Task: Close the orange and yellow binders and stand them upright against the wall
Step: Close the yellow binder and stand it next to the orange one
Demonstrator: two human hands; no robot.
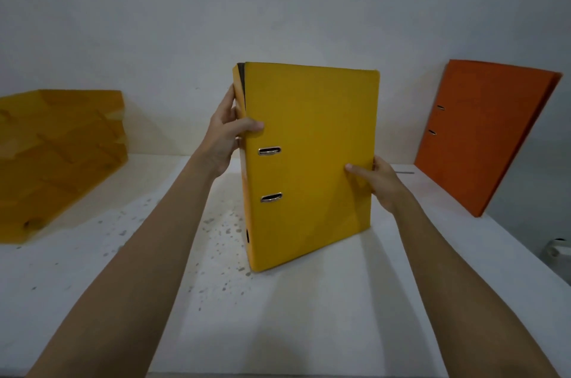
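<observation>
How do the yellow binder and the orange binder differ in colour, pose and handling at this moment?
The yellow binder is held upright on the table by the left hand and right hand; the orange binder stands untouched. The yellow one is mid-table, away from the wall; the orange one leans against it at the right. Both look closed, each with two metal slots in the cover.

You see the closed yellow cardboard lever-arch binder (312,161) standing upright on the white surface; your closed orange cardboard binder (485,133) leans against the wall.
</observation>
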